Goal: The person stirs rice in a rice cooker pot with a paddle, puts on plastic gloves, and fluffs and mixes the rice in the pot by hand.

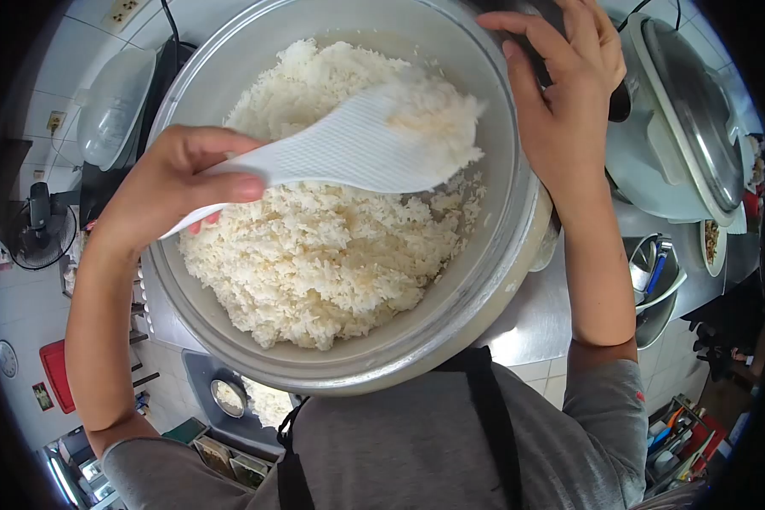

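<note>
My left hand (191, 174) is closed around the handle of a white plastic rice paddle (331, 149). Some rice (438, 119) clings to the paddle's broad end, which is over the pot and slightly blurred. Beneath it, a large mound of cooked white rice (314, 263) fills much of a big round metal pot (476, 306). At the pot's upper right edge, my right hand (569, 76) grips the side, thumb by the rim and fingers bent over a dark part that looks like a handle. The pot's near rim is close to my body.
A lidded cooker (688, 119) stands on the right, with a bowl holding utensils (654, 276) below it. Another container with a clear lid (115, 106) is at upper left. Rice also lies in a dark tray (200, 382) at lower left, beside a small round bowl (228, 398).
</note>
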### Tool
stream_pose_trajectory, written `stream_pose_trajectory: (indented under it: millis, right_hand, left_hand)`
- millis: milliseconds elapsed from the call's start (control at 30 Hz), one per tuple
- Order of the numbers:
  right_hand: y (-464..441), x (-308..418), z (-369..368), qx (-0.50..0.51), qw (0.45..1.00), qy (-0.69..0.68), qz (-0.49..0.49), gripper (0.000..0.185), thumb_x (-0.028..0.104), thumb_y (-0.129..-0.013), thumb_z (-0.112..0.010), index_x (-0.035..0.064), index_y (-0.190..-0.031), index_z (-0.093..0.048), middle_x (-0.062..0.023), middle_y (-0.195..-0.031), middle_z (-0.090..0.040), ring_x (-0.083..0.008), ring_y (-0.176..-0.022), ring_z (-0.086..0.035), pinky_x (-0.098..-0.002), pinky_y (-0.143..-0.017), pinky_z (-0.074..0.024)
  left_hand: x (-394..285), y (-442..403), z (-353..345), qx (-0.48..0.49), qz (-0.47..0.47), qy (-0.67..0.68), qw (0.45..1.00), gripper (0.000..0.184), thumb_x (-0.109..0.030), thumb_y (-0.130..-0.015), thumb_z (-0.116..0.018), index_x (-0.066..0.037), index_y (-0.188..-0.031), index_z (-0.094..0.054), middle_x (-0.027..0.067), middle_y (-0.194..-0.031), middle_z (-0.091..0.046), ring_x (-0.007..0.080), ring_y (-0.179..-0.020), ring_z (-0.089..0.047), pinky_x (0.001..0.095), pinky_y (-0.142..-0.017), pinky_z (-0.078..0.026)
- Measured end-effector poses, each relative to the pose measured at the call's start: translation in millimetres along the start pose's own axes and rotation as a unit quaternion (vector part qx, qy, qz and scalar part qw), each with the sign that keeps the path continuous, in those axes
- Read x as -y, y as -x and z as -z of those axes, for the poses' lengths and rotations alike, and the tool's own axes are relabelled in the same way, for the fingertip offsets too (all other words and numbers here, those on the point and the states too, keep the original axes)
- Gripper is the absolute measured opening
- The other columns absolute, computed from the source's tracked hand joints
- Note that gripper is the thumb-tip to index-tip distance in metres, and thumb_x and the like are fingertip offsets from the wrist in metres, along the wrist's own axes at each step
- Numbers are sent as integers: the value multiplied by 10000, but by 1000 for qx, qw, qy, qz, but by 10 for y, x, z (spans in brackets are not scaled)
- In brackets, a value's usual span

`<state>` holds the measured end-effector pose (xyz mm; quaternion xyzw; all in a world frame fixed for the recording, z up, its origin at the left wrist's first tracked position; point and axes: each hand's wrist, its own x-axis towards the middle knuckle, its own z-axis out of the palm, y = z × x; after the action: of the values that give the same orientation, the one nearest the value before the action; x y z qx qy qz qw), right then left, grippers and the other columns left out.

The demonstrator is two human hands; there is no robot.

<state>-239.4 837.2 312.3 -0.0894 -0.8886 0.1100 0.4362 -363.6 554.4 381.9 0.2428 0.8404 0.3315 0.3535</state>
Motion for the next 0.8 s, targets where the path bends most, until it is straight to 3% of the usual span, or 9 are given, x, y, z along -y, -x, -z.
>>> stream_pose_trajectory:
  millis: [167,233,300,333,367,433,467,567,800]
  right_hand:
    - [-52,82,106,41,999,-2,-24,252,-74,-774,-593,67,-946,-711,-155,-1396,-514,-420,-1352,-339,-506,-1101,-205]
    - [-41,71,70,28,999,33,-6,280,-71,-777,-591,78,-983,-708,-162,-1393,-514,-396,-1359,-342,-485,-1090,-249]
    - [-7,10,15,1,998,44,36,282,-37,-801,-610,110,-1019,-711,-121,-1394,-525,-356,-1346,-378,-455,-1088,-279]
    - [8,-42,-1,-11,998,29,60,261,-5,-823,-630,134,-1027,-717,-74,-1396,-535,-331,-1328,-411,-440,-1095,-277]
    - [10,-90,-23,-23,996,13,86,241,28,-845,-650,158,-1035,-722,-27,-1398,-546,-307,-1310,-445,-424,-1101,-276]
    - [-6,-138,-66,-24,996,-8,89,251,41,-838,-641,205,-1004,-733,-2,-1422,-527,-329,-1363,-381,-454,-1120,-201]
    - [-4,-133,-66,-22,996,-7,90,250,39,-843,-637,204,-1005,-732,1,-1426,-523,-327,-1370,-375,-455,-1122,-197]
    - [3,-78,-47,-15,996,4,87,260,33,-865,-619,207,-1026,-727,11,-1439,-513,-318,-1388,-362,-461,-1130,-187]
    - [-42,66,33,-19,990,35,132,253,36,-853,-634,175,-1046,-719,0,-1410,-533,-319,-1376,-374,-450,-1123,-235]
  left_hand:
    - [188,535,396,-114,4,10,993,429,-228,-791,-809,9,-1127,-686,34,-748,-673,16,-530,-521,173,-428,-381]
    - [269,756,452,-203,-36,-79,975,372,-161,-799,-789,23,-1106,-686,24,-829,-685,62,-655,-583,219,-553,-468]
    - [526,932,483,-291,-130,-195,928,334,-119,-812,-766,20,-1105,-685,25,-888,-699,83,-749,-609,247,-642,-503]
    - [527,1041,427,-322,-103,-247,908,270,-50,-795,-740,-33,-1062,-701,24,-952,-711,158,-838,-642,305,-746,-512]
    - [541,1105,413,-328,-114,-328,879,258,-42,-785,-740,-51,-1041,-703,29,-947,-710,181,-823,-644,314,-733,-511]
    - [604,1219,390,-331,-126,-485,800,244,-26,-765,-739,-89,-999,-708,38,-938,-707,226,-793,-647,330,-706,-508]
    - [618,1247,355,-358,-123,-479,792,236,-11,-743,-732,-110,-956,-705,33,-918,-694,277,-806,-632,350,-725,-497]
    - [609,1384,419,-393,-175,-516,741,234,-13,-746,-724,-106,-960,-707,32,-918,-697,246,-825,-638,344,-761,-485]
    - [642,1642,331,-328,-174,-499,783,229,21,-723,-704,-59,-938,-707,63,-898,-688,250,-861,-634,355,-818,-445]
